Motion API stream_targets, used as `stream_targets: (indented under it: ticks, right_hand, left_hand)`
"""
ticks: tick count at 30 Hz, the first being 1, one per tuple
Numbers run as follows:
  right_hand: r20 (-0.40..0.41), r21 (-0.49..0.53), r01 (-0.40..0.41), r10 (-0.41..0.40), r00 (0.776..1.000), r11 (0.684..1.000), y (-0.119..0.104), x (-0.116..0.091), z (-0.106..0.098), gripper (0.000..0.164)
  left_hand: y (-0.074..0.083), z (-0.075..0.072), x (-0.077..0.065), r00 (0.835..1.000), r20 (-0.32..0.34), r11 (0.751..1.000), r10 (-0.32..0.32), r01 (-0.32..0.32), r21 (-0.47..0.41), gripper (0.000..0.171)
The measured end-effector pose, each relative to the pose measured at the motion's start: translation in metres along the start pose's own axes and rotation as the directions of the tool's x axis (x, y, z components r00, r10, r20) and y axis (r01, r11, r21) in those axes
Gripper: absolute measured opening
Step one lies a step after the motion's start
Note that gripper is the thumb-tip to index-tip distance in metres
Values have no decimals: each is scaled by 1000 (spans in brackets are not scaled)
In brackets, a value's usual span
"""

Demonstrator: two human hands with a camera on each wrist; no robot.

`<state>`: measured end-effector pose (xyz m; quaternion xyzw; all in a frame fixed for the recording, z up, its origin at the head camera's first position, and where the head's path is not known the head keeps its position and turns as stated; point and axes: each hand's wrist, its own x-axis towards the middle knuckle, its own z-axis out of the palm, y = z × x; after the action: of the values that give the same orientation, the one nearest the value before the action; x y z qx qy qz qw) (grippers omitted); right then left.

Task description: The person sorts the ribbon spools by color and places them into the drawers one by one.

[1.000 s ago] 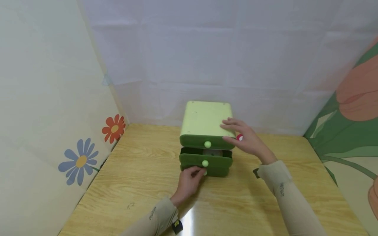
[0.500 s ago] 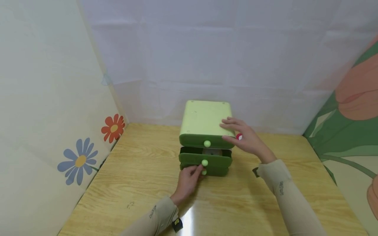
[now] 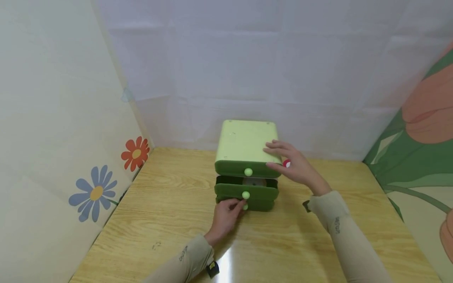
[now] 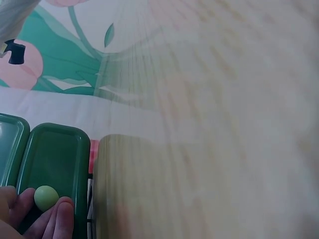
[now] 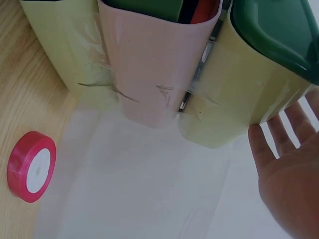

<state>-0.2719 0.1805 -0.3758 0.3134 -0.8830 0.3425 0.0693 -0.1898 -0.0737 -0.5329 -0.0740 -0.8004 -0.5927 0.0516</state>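
Observation:
A small three-tier drawer unit with a pale green top and dark green drawer fronts stands on the table. Its top drawer is in; the middle drawer is pulled out, showing a pale round thing inside. My left hand pinches the light green knob of the bottom drawer between thumb and fingers. Fingers spread, my right hand rests on the right edge of the unit's top. How far out the bottom drawer stands is hard to tell.
A roll of pink ribbon with a white core lies on the table right of the unit, mostly hidden by my right hand in the head view. A white sheet hangs behind; flower-patterned panels stand at the sides.
The left fingers shift slightly about the bottom knob. The drawer unit and my right hand stay where they were.

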Motion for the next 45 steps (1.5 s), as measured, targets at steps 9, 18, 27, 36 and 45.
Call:
stream_targets:
  ticks: [9,18,27,36,45]
  right_hand:
    - [3,5,-6,6,1000,1000,1,0,0,52]
    - [6,19,-7,7,1000,1000,3,0,0,52]
    - [7,13,-8,8,1000,1000,4,0,1,52]
    - [3,8,0,0,1000,1000,5,0,1,51]
    - [10,12,-3,3,1000,1000,4,0,1,52]
  left_hand:
    - [2,1,0,1000,6,1000,-12,13,-13,33]
    - [5,-1,-2,1000,17,999,-14,15,-45,32]
    - [3,-3,-3,999,22,998,-25,26,-49,31]
    - [6,-5,-2,1000,15,999,4,-4,50,13]
    - [5,-5,-2,1000,12,997,10,-11,74,8]
